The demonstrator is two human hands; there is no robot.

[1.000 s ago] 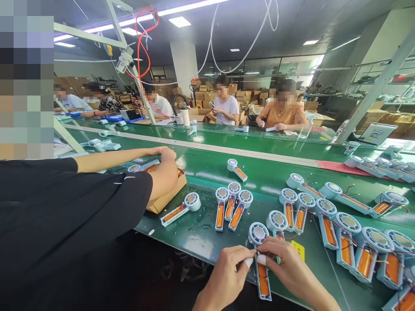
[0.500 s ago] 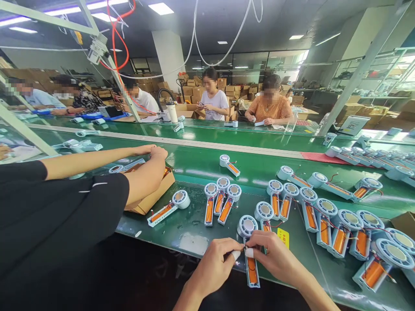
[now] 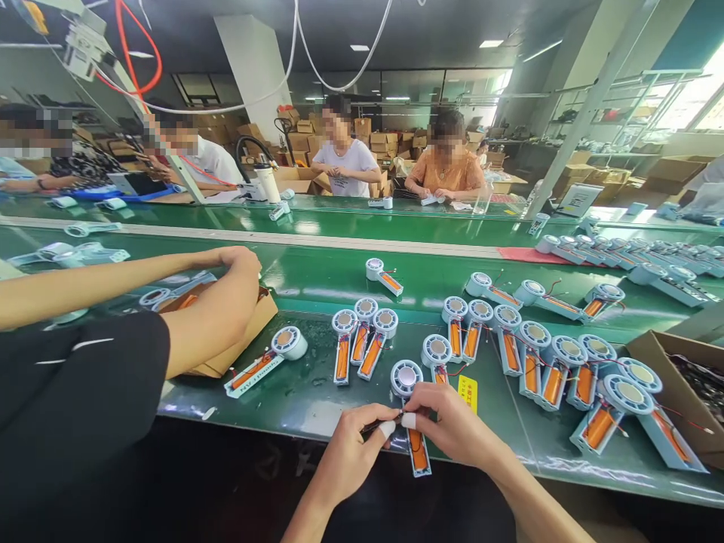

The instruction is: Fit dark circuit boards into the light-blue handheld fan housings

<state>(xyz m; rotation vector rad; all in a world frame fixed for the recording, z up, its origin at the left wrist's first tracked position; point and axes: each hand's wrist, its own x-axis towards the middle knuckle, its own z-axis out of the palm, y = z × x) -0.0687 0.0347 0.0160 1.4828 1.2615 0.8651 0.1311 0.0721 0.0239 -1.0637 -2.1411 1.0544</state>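
At six o'clock on table [image 3: 317, 407]: left hand [image 3: 354, 452] and right hand [image 3: 452, 426], taped fingertips pinched shut on fan [image 3: 412, 415]. Box [image 3: 673, 377] at three o'clock.

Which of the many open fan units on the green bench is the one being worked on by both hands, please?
The fan unit at the near edge, pinched between the left hand and right hand; the others lie untouched.

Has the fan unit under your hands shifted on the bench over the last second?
No. The fan unit lies just left of the yellow label as before; the camera panned, not the unit.
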